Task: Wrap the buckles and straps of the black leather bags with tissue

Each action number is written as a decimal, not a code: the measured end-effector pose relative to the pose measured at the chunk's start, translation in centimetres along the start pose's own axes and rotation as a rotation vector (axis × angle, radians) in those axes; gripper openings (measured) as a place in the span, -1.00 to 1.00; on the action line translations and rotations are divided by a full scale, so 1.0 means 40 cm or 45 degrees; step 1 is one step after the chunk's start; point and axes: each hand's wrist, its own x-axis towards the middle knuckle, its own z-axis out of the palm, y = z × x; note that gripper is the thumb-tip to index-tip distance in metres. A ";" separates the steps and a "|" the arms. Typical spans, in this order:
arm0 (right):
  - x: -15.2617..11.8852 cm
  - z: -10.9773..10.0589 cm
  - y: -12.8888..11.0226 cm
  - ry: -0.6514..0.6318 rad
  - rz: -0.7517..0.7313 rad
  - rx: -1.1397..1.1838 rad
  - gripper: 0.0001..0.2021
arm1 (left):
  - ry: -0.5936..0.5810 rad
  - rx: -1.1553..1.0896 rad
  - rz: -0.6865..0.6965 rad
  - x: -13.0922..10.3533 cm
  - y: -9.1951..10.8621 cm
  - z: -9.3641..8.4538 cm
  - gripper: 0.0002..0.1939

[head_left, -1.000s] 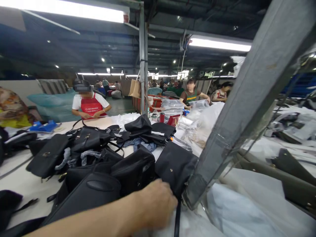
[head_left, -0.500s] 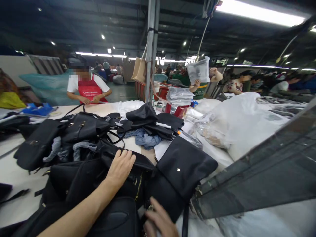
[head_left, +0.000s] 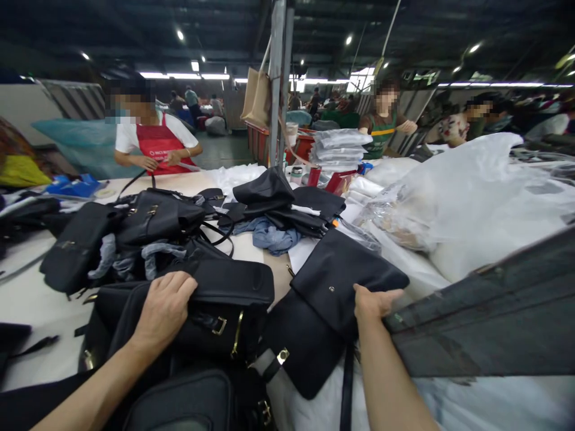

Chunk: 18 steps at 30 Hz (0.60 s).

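My left hand (head_left: 167, 306) is closed over the edge of a black backpack (head_left: 233, 280) with gold buckles and a gold zip. This bag lies among other black bags in front of me. At the right, my right hand (head_left: 376, 301) grips the lower right edge of a flat black flap bag (head_left: 335, 281), its thumb on the front. That flap carries a small round metal snap, and a gold clasp (head_left: 283, 356) shows below it. Some fingers of the right hand are hard to make out against the bag.
More black bags (head_left: 148, 218) with grey wrapping lie at the left, and others pile up behind a blue cloth (head_left: 275, 234). Clear plastic sheeting (head_left: 476, 197) and a slanting grey metal beam (head_left: 485, 317) bound the right side. Across the table, a co-worker in a red apron (head_left: 159, 143) handles a strap.
The backpack's top has swung up beside my left hand, which is now further left and lower. My right hand has risen to the flap bag's edge. The view has shifted slightly.
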 end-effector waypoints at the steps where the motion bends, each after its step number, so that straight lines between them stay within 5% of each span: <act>1: -0.001 -0.010 -0.010 0.012 0.019 0.056 -0.05 | -0.002 -0.011 -0.004 0.005 0.000 0.004 -0.74; 5: -0.059 -0.053 -0.125 -0.039 -0.164 0.290 -0.25 | 0.012 -0.035 0.010 0.014 0.002 0.017 -0.73; 8: -0.199 -0.064 -0.258 -0.184 -0.513 0.406 -0.41 | 0.026 -0.048 0.019 0.001 -0.007 0.035 -0.72; 12: -0.434 -0.011 -0.385 -0.881 -1.530 0.297 -0.38 | 0.078 -0.006 0.101 -0.026 -0.033 0.069 -0.72; 15: -0.526 0.051 -0.403 -1.015 -1.559 0.230 -0.38 | 0.083 -0.076 0.169 -0.035 -0.035 0.070 -0.70; 18: -0.528 0.096 -0.383 -1.064 -1.394 0.210 -0.37 | 0.052 -0.186 0.188 -0.030 -0.015 0.056 -0.69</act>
